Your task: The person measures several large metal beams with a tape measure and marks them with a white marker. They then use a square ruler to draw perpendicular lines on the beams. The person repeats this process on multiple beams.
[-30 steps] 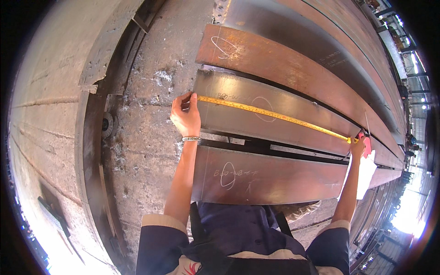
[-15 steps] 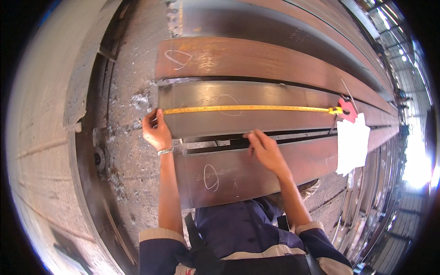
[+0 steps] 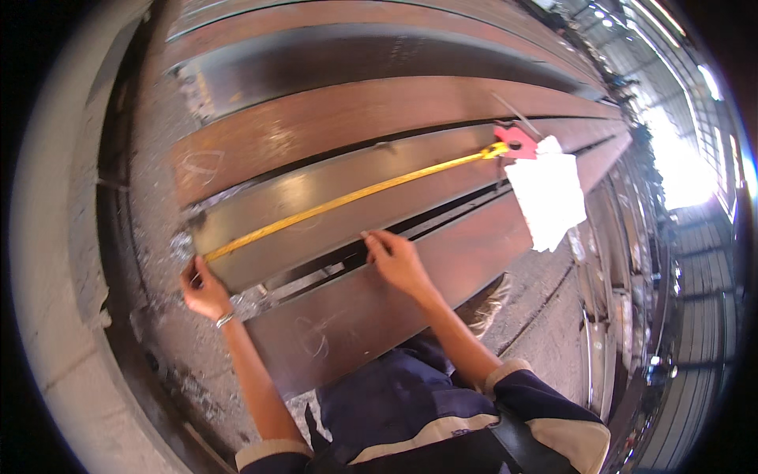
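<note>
Steel bar (image 3: 292,192) with yellow tape blade (image 3: 339,203) laid lengthwise.
The bar is flat, grey-brown; on the adjacent bar (image 3: 379,308), a pale looped mark (image 3: 317,341) and blurred, unreadable writing. The left hand (image 3: 206,294) pinches the blade in its grip at the bar's end; the right hand (image 3: 401,265), fingers curled, is below the blade, contents indeterminable.
</note>
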Available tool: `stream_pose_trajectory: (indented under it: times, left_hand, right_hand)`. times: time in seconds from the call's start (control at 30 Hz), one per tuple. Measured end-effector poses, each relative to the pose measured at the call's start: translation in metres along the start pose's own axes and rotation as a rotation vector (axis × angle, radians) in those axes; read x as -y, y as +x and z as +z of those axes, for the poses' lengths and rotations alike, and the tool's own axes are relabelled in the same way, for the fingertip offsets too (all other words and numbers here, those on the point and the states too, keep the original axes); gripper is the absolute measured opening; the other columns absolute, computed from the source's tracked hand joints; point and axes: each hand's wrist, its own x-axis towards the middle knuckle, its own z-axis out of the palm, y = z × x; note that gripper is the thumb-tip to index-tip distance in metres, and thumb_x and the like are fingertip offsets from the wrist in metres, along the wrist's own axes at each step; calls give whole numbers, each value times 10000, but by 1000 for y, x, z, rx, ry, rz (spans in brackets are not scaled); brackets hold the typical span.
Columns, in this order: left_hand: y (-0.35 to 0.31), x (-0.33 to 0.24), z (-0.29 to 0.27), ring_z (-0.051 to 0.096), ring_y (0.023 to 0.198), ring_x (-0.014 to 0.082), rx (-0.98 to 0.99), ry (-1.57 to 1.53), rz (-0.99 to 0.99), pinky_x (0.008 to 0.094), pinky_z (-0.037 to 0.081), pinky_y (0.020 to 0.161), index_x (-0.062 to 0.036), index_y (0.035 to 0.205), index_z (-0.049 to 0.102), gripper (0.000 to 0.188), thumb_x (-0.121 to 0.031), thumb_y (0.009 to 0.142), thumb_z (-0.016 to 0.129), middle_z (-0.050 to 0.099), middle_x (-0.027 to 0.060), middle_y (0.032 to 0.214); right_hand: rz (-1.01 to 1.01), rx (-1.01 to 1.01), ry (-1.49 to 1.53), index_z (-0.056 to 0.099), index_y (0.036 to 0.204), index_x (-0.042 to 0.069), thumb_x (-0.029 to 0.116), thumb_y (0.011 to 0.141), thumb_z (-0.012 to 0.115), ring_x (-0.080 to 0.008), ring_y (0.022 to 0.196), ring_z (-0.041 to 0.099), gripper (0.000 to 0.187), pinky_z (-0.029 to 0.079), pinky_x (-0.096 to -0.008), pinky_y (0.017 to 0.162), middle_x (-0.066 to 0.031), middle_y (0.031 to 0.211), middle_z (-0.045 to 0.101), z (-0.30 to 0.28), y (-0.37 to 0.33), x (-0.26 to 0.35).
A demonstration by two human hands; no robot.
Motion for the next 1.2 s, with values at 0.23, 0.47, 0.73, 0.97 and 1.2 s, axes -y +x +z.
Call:
stream_pose_trajectory:
  times: [0.23, 0.47, 0.73, 0.97, 1.2]
  left_hand:
    - [-1, -4, 0, 707, 734, 217, -1, -3, -37, 347, 559, 683, -8, 968, 751, 258, -259, 910, 768, 756, 113, 878]
    - [-2, -16, -2, 695, 698, 188, -22, -18, -57, 323, 549, 656, -11, 938, 753, 238, -245, 902, 770, 753, 100, 863]
    - [-3, -20, -2, 691, 698, 178, -38, -40, -75, 321, 543, 653, -21, 949, 758, 210, -226, 905, 768, 750, 74, 866]
    - [-4, -21, -3, 684, 700, 166, -23, -19, -89, 317, 524, 643, -26, 953, 754, 212, -232, 904, 771, 747, 66, 870]
    - [-3, -24, -4, 681, 689, 168, -21, -19, -82, 319, 525, 642, -24, 958, 756, 216, -232, 904, 773, 744, 69, 868]
  right_hand:
    - [89, 38, 316, 711, 1153, 13, 180, 1022, 619, -73, 631, 613, 231, 529, -239, 569, -36, 758, 672, 17, 14, 18]
    - [38, 80, 287, 678, 1077, -3, 166, 1011, 633, -84, 629, 630, 188, 528, -249, 563, -60, 751, 703, 34, 23, 35]
    - [-146, -16, 6, 687, 952, -21, 141, 919, 718, -129, 566, 648, 168, 530, -279, 532, -90, 732, 706, 67, 30, 41]
    - [-208, 2, -5, 695, 953, -27, 106, 899, 726, -104, 592, 643, 147, 523, -268, 484, -71, 732, 685, 102, 38, 43]
    - [-327, -145, -82, 702, 946, -18, 101, 873, 735, -132, 532, 636, 143, 503, -276, 517, -81, 699, 691, 112, 46, 37]
